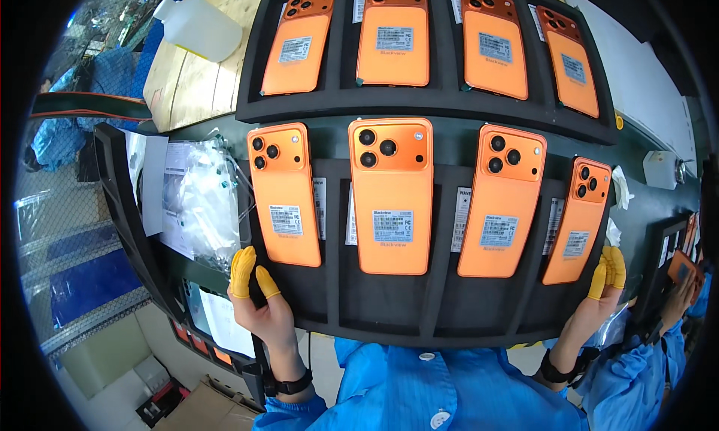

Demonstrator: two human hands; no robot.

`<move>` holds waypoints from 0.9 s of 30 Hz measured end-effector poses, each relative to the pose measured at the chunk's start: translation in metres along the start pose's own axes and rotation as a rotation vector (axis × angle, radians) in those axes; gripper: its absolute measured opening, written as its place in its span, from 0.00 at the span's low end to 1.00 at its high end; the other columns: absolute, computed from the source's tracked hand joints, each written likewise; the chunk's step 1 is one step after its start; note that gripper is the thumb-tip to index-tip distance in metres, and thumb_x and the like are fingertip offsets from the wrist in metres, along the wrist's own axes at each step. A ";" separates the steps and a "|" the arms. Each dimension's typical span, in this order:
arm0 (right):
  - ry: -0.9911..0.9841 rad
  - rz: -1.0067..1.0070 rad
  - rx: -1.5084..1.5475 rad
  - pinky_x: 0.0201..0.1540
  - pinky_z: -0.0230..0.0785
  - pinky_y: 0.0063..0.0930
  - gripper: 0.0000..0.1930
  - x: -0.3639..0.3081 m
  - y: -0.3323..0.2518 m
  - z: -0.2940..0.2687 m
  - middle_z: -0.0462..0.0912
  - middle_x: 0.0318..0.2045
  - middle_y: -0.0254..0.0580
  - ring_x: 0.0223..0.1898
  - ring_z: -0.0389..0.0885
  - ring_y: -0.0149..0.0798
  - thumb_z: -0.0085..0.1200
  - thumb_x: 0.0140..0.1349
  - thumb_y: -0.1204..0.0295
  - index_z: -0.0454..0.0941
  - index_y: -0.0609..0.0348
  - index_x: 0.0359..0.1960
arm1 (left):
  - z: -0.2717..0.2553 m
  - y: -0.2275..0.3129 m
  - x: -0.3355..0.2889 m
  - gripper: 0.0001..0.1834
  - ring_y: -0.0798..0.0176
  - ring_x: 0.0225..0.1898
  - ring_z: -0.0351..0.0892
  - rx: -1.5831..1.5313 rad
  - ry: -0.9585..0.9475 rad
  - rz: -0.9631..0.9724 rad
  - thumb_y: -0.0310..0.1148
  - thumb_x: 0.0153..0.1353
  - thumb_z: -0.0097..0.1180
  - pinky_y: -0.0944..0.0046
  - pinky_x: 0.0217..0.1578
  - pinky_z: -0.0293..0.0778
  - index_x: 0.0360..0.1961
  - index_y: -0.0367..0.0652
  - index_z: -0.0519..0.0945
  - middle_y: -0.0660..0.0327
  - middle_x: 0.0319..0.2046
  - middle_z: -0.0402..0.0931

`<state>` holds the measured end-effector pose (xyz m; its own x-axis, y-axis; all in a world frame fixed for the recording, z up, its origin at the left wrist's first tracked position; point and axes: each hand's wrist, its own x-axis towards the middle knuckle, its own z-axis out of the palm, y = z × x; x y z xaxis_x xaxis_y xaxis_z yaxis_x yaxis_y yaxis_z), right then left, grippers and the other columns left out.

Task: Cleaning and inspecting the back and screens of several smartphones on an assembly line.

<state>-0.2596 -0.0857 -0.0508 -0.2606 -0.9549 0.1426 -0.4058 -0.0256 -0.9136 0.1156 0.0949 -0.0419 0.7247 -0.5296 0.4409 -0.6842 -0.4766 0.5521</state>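
A black foam tray (383, 302) with several compartments lies in front of me, tilted or lifted slightly at its near edge as far as I can see. In it rest several orange smartphones (391, 191), backs up, each with a camera cluster and a silver label. White printed strips show beside them. My left hand (264, 304), with yellow finger cots, grips the tray's left edge near the leftmost phone (283, 191). At the opposite edge my right hand (601, 300), also in yellow cots, holds the tray beside the rightmost phone (577, 221). The palms' undersides are hidden.
Behind stands a second foam tray (359, 103) with more orange phones. A white plastic bottle (201, 30) is at the far left. Clear plastic bags (206, 199) lie left of my tray. Another person's hand (676, 304) holds an orange phone on the right.
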 end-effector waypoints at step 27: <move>-0.058 -0.061 0.048 0.58 0.62 0.24 0.15 0.009 0.003 0.005 0.76 0.50 0.43 0.52 0.73 0.34 0.48 0.65 0.78 0.71 0.65 0.53 | -0.004 -0.003 0.001 0.15 0.60 0.49 0.76 -0.164 0.002 -0.034 0.16 0.59 0.51 0.63 0.55 0.67 0.48 0.29 0.75 0.52 0.45 0.78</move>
<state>-0.2587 -0.0963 -0.0547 -0.1844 -0.9666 0.1778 -0.3764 -0.0976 -0.9213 0.1183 0.0986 -0.0399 0.7473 -0.5137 0.4215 -0.6369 -0.3731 0.6746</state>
